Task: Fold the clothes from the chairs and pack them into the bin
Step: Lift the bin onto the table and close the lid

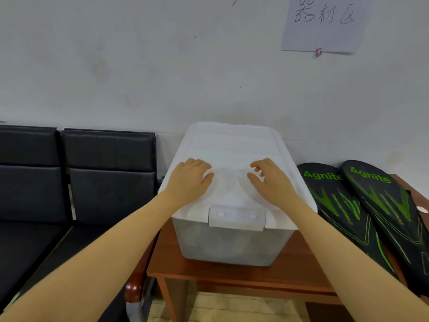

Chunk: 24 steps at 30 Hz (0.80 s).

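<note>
A translucent white bin (229, 245) stands on a small brown wooden table (232, 273) against the wall, with its white lid (232, 145) on top and the front latch (236, 217) down. My left hand (188, 180) lies flat on the lid's near left part, fingers straight. My right hand (271, 180) rests on the lid's near right part, thumb out and fingertips slightly bent, holding nothing. What the bin holds shows only as a grey blur through its wall. The black padded chairs (69, 177) on the left carry no clothes.
Two black racket bags with green Agnite print (362, 210) lean on the table's right side against the wall. A chair's red-brown armrest (134, 291) sits just left of the table. A handwritten paper sign (325, 22) hangs on the wall above.
</note>
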Each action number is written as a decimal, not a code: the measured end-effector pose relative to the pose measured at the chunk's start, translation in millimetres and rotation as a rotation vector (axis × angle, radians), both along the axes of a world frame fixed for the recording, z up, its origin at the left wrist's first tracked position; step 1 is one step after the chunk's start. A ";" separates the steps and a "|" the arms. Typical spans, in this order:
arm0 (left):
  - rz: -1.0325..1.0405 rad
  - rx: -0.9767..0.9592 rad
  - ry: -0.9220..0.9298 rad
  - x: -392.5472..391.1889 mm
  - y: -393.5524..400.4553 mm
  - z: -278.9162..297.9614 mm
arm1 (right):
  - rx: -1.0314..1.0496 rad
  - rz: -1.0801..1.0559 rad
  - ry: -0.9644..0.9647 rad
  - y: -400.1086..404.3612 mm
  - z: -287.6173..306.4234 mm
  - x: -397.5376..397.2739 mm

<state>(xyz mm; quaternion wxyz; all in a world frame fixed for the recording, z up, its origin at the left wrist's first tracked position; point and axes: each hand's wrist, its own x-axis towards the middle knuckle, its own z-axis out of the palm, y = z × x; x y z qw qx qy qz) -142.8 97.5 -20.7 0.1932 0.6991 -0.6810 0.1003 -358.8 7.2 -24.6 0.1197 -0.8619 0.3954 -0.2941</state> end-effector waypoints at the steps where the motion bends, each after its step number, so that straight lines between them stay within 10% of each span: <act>1: 0.017 0.009 0.002 2.5 -14.6 3.0 | -0.024 -0.020 0.039 -14.9 1.5 7.2; 24: -0.005 0.204 -0.081 110.2 -389.3 -23.7 | 0.105 -0.260 0.345 -343.6 -23.6 128.8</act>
